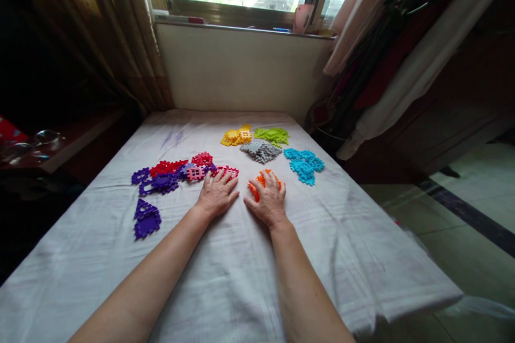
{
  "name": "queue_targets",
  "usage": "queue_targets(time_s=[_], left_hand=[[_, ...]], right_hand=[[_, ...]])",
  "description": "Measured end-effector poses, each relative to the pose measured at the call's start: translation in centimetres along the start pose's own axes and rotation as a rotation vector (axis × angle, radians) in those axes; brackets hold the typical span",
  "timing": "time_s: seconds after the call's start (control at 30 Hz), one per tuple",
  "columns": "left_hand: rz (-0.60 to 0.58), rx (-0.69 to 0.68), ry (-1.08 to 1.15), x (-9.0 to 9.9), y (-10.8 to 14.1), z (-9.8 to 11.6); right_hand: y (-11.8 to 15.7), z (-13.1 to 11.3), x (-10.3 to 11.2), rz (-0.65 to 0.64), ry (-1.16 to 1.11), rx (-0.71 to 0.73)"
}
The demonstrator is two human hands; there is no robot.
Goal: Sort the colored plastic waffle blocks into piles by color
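Observation:
My left hand (218, 193) lies open with its fingers apart, the tips at the near edge of some red and pink interlocking tiles (196, 173). Over a small heap of orange interlocking tiles (254, 191) rests my right hand (267, 201), fingers spread and partly covering them. Left of my left hand are red tiles (167, 167) and dark purple tiles (164, 184). Two purple pieces (147, 225), one triangular and one square, sit nearer to me. Whether either palm touches a tile underneath is hidden.
Yellow tiles (236, 136), lime green tiles (272, 135) and grey tiles (261, 151) lie in heaps farther back. Blue tiles (304, 165) are to the right. A white cloth (322, 257) covers the table. Curtains (132, 37) and hanging clothes (386, 75) flank the window.

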State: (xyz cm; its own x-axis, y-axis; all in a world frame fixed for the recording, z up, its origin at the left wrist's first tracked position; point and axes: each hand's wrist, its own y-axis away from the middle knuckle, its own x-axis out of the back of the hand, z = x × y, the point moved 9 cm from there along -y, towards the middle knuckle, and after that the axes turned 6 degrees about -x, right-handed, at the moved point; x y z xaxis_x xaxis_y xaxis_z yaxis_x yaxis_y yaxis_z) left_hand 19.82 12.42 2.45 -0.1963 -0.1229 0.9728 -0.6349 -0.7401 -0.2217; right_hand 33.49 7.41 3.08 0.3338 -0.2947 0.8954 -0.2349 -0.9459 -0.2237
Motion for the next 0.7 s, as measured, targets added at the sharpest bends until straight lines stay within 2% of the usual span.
queue_targets(time_s=[0.27, 0.5, 0.6, 0.7], left_hand=[[0.044, 0.058, -0.042, 0.7, 2.0, -2.2], [0.103, 0.041, -0.020, 2.2, 5.5, -3.3], [0.197, 0.073, -0.019, 4.0, 8.0, -5.5], [0.310, 0.209, -0.064, 6.2, 11.3, -9.8]], right_hand=[[-2.8, 1.4, -0.3, 0.064, 0.064, -0.119], [-5.8, 3.4, -0.2, 0.186, 0.097, -0.210], [-5.9, 3.6, -0.1, 0.260, 0.082, -0.189], [-5.3, 3.4, 0.7, 0.356, 0.067, -0.137]])
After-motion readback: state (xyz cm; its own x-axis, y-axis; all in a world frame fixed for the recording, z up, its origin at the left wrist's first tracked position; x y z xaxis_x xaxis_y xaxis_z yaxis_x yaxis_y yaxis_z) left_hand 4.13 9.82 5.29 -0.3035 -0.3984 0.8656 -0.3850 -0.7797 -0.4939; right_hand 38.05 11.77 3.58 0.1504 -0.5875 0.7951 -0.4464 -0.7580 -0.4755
